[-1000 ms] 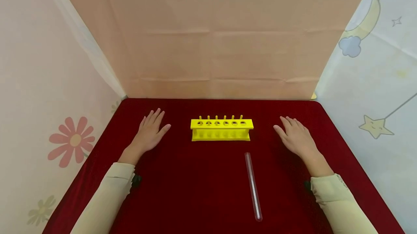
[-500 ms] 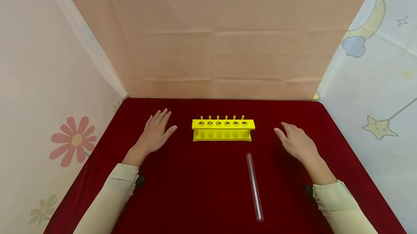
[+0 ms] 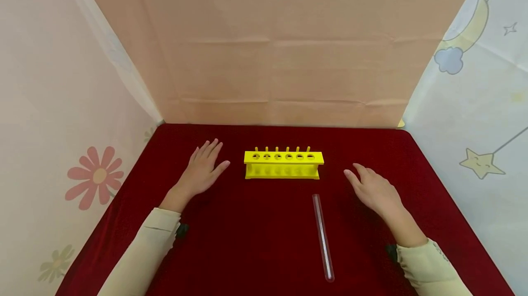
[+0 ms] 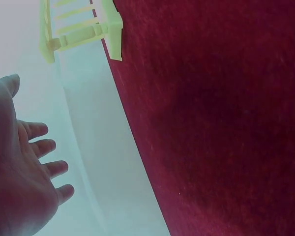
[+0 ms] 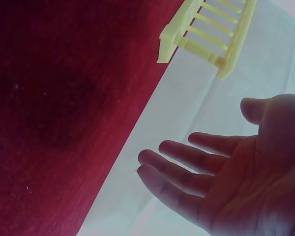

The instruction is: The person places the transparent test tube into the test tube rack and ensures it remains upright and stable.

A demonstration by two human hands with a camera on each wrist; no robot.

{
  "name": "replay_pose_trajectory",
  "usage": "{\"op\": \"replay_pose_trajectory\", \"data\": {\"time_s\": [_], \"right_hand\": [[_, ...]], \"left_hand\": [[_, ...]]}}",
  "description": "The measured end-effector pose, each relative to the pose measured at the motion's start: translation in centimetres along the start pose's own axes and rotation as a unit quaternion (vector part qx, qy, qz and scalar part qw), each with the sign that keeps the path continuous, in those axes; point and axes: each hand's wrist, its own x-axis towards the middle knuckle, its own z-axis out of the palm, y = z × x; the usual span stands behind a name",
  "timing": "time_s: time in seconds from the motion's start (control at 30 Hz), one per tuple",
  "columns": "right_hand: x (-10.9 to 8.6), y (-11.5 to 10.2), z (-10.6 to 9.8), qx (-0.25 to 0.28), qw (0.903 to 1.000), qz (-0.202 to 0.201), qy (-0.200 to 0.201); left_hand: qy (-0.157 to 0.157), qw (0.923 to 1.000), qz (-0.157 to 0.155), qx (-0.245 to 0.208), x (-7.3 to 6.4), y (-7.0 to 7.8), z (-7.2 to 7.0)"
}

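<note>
A yellow test tube rack (image 3: 283, 157) with a row of holes and upright pegs stands at the table's middle; no tube sits in it. In front of it, a clear test tube (image 3: 323, 238) lies on the red cloth, its rounded end toward me. My left hand (image 3: 200, 172), fingers extended and holding nothing, is left of the rack and apart from it. To the right of the rack and beyond the tube's far end is my right hand (image 3: 376, 191), its fingers relaxed and nothing in its grasp. Both wrist views show the palms bare, with the rack (image 5: 206, 34) beyond.
Red velvety cloth (image 3: 247, 232) covers the table. A plain tan backdrop (image 3: 268, 57) rises behind it. Patterned white side panels stand at the left, with a pink flower (image 3: 98, 176), and at the right, with a star (image 3: 480, 163).
My right hand has drawn back toward me, its fingers loosening. My left hand has shifted slightly right, toward the rack. The rack and test tube stay in place; the head view has shifted a little.
</note>
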Motion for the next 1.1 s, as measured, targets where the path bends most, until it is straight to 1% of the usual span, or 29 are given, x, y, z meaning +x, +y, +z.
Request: {"op": "replay_pose_trajectory", "data": {"time_s": [0.2,0.53,0.77,1.1], "right_hand": [[-0.7,-1.0,0.3,-0.002,1.0000,0.000,0.004],[-1.8,-2.8,0.8,0.000,0.9998,-0.016,0.011],[-2.6,-3.5,1.2,-0.003,0.9997,-0.025,0.007],[-3.7,-4.5,2.0,0.001,0.9992,-0.041,-0.001]], "left_hand": [[0.000,1.0000,-0.003,0.003,-0.1,0.5,0.1],[-0.004,0.9999,0.002,0.012,-0.1,1.2,0.3],[-0.001,0.9997,0.011,0.020,0.0,1.8,0.6],[-0.006,0.9997,0.009,0.021,0.2,2.5,0.8]]}}
